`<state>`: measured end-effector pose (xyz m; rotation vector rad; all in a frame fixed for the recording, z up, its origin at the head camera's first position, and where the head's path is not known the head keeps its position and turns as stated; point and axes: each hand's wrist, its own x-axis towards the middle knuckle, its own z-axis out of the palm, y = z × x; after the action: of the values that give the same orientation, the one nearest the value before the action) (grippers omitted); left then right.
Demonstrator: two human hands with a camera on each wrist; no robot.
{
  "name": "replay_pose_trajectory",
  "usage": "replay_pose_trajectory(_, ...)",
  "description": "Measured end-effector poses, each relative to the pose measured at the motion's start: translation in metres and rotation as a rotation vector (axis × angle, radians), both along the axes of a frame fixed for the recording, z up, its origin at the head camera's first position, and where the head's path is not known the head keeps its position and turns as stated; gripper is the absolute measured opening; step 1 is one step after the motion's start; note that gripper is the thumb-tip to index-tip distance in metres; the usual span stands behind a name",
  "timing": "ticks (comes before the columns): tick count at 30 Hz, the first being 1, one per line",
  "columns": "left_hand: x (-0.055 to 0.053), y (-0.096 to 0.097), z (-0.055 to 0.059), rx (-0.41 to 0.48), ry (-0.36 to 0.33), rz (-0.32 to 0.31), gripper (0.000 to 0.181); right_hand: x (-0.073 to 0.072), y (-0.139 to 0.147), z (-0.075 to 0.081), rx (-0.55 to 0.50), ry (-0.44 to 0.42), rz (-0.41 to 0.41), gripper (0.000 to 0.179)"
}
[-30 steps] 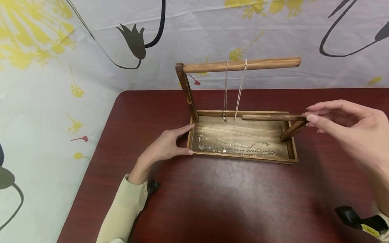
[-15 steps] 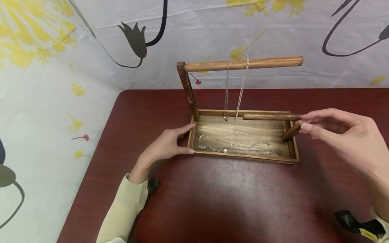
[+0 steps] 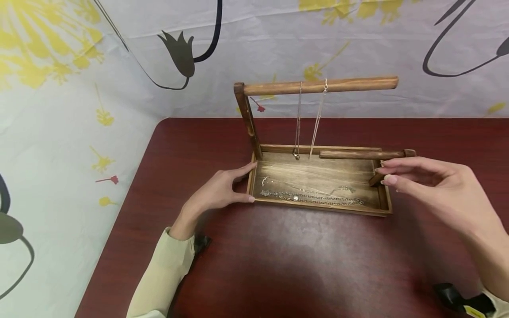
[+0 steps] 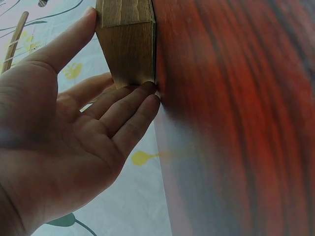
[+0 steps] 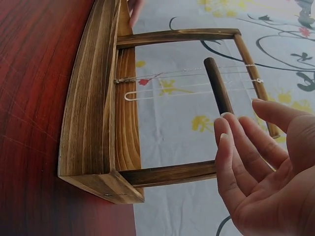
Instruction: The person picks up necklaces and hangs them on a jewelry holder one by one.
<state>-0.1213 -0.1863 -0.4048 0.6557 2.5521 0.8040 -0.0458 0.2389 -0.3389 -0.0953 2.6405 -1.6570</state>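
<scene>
Where right hand (image 3: 441, 190) overlaps, the post (image 5: 167, 174) disappears

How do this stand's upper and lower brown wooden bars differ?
The upper bar looks longer than the lower bar. Two thin, metallic chains hang from the upper bar; none shows on the lower bar. In the head view, the upper bar reaches right from the left wooden post, the lower bar left from the right wooden post. Both are brown wood.
</scene>
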Motion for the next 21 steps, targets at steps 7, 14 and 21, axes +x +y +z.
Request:
replay_pose_trajectory(7,0.001,-0.001,0.0,-0.002,-0.008,0.007,0.09,0.001,-0.003,-0.005,0.035,0.007,-0.003,0.033)
replay_pose_trajectory(14,0.0,-0.001,-0.001,-0.001,-0.004,0.006,0.089,0.0,-0.005,-0.015,0.061,-0.001,-0.03,0.032)
replay_pose_trajectory(21,0.001,0.0,-0.001,-0.003,-0.001,0.006,0.09,-0.002,-0.01,-0.024,0.07,-0.028,-0.036,0.032)
